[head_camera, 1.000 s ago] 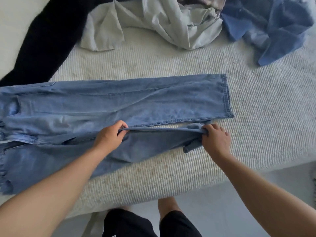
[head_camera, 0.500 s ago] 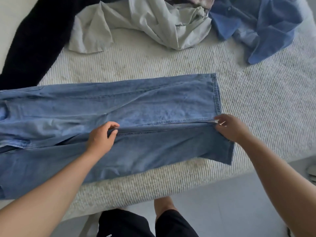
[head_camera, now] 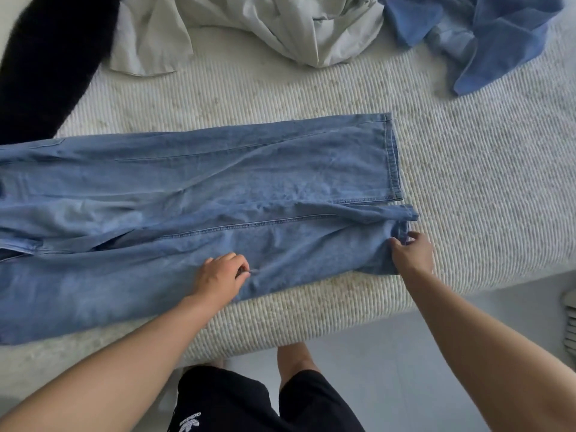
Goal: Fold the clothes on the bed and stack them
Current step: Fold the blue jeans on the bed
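Note:
Light blue jeans (head_camera: 218, 182) lie spread flat across the bed (head_camera: 467, 198), legs pointing right, waist running off the left edge of view. The near leg lies alongside the far leg, its hem slightly bunched at the right. My left hand (head_camera: 219, 277) pinches a small fold of denim in the middle of the near leg. At that leg's hem, my right hand (head_camera: 411, 252) pinches the cloth between thumb and fingers.
At the back of the bed lie a crumpled pale grey garment (head_camera: 265, 29), a blue shirt (head_camera: 486, 35) at the right and a black garment (head_camera: 46, 67) at the left. The bed's front edge runs just below the jeans, with grey floor (head_camera: 389, 369) beyond.
The near leg has been spread out flat toward me. Both hands moved nearer along it: the left from the inner seam to the leg's middle, the right down to the hem.

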